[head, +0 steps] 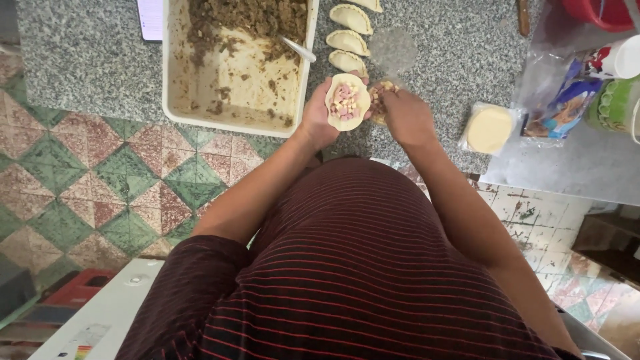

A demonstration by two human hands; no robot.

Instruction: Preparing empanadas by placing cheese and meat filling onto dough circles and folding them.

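My left hand (319, 119) cups a round disc of pale dough (347, 102) with pink and yellow diced filling heaped on it. My right hand (405, 117) is right beside it, its fingers reaching into a small clear container of the same diced filling (381, 90) on the grey speckled counter (93, 60). Three folded dough turnovers (348, 41) lie in a row on the counter just beyond my hands.
A white rectangular tray (230, 107) with brown minced filling and a spoon (297, 48) stands to the left. A stack of dough discs in plastic wrap (489, 129) lies to the right, with bags, a cup and a red bowl (600, 13) beyond. Tiled floor lies below.
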